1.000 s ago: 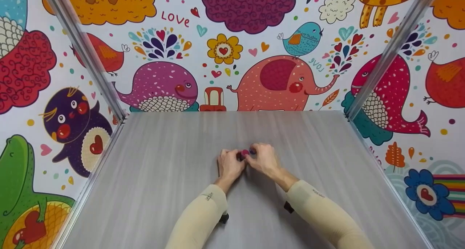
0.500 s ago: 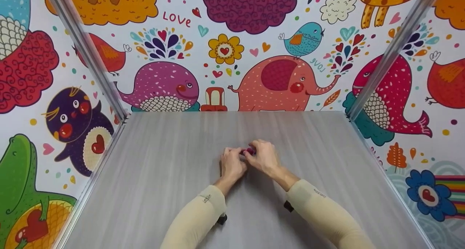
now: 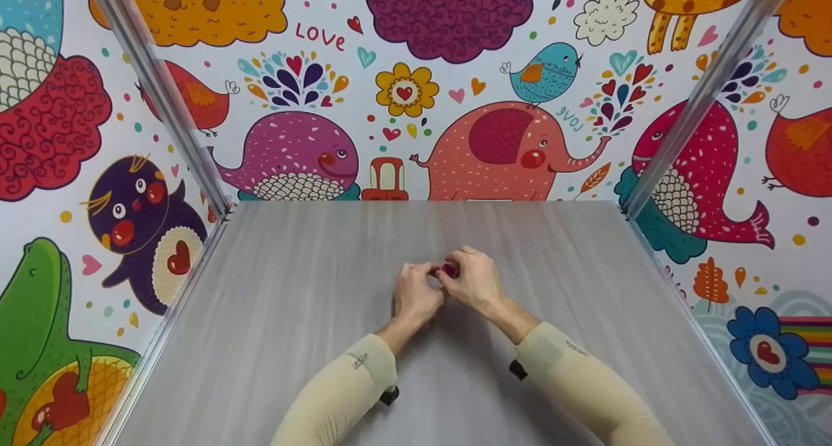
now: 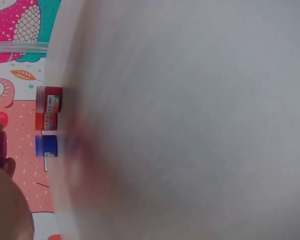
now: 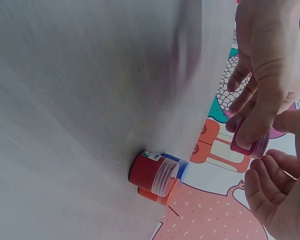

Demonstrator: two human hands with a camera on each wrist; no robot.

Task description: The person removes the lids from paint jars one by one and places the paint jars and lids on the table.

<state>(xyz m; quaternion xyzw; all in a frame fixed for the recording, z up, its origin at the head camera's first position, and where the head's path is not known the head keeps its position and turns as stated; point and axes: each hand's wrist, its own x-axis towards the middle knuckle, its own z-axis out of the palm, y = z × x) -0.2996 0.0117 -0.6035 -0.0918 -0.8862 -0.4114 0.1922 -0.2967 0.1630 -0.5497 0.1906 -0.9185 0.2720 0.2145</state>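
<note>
A small magenta paint jar (image 5: 244,143) with a clear lid is held up between both hands. My left hand (image 5: 270,75) grips its body, the thumb pressed along the side. The thumb and curled fingers of my right hand (image 5: 287,192) are around the lid end (image 5: 261,145). In the head view, the left hand (image 3: 416,293) and right hand (image 3: 478,278) meet at mid-table and largely cover the jar. Close by stand a red jar (image 5: 147,170), an orange jar (image 5: 150,195) and a blue jar (image 5: 182,169), all with clear lids.
The grey wood-grain table (image 3: 292,303) extends around both arms. Metal frame posts (image 3: 162,88) rise at its back corners, with cartoon-printed walls (image 3: 403,30) behind and at the sides. Dark wrist-camera pieces (image 3: 518,369) stick out below the sleeves.
Both hands have shifted slightly right and away with the magenta jar. The right fingers have closed in around its lid, and the round pink end seen earlier is now mostly covered.
</note>
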